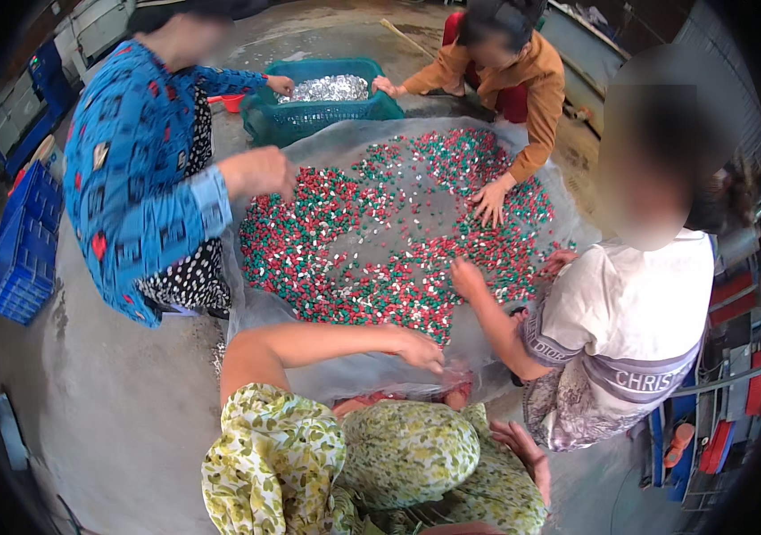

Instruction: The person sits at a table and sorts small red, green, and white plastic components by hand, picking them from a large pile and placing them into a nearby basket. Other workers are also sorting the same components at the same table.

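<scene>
My left arm reaches across the near side of a grey translucent sheet (309, 374). My left hand (418, 349) is over the sheet's near edge, by the spread of small red, green and white pieces (372, 276). Its fingers point down and are drawn together; whatever may be between them is hidden. My right hand (528, 455) lies at my right knee, against the green leaf-patterned cloth, with its fingers apart and nothing seen in it. The pieces are too small to name; they lie thickly at left and right, thinner in the middle.
Three people sit round the sheet: a blue patterned sleeve (162, 218) at left, an orange sleeve (541, 107) at far right, a white shirt (639, 303) at right. Their hands reach over the pieces. A teal basket (287, 125) of shiny bits stands behind; blue crates (24, 259) stand left.
</scene>
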A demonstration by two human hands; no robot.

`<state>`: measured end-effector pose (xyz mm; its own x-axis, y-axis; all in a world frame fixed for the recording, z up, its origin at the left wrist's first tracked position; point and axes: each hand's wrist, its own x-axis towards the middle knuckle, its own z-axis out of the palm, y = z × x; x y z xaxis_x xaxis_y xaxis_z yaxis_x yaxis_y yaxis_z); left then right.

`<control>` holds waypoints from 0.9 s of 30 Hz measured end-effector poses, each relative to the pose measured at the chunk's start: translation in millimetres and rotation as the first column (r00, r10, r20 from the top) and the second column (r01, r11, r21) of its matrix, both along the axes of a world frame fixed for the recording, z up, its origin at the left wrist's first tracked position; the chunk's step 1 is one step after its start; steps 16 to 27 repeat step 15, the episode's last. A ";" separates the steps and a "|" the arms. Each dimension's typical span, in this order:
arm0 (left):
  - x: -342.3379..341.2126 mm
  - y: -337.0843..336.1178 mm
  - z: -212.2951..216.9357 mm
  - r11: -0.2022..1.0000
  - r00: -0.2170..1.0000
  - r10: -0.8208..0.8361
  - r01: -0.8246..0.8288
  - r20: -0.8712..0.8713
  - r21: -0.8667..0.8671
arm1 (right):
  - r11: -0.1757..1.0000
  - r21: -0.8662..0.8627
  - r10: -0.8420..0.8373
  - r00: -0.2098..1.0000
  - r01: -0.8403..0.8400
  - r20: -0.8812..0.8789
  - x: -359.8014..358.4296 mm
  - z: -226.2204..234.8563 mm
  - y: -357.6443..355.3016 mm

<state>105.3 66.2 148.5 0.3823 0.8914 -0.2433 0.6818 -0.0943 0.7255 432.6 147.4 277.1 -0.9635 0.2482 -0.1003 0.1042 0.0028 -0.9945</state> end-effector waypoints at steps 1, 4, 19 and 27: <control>16.7 9.6 12.1 0.994 0.983 -0.097 0.088 0.153 0.066 | 0.999 0.019 0.045 0.998 -0.044 -0.036 0.8 -11.8 8.0; 57.9 2.6 71.1 0.988 0.970 -0.157 0.154 0.183 0.029 | 0.998 0.008 0.060 0.994 -0.060 -0.088 -23.5 -29.6 -1.3; 111.7 12.4 136.1 0.810 0.709 -0.575 0.564 -0.409 -0.161 | 0.805 -0.562 -0.137 0.981 0.190 0.136 43.7 23.7 -27.4; 111.7 12.4 136.1 0.810 0.709 -0.575 0.564 -0.409 -0.161 | 0.805 -0.562 -0.137 0.981 0.190 0.136 43.7 23.7 -27.4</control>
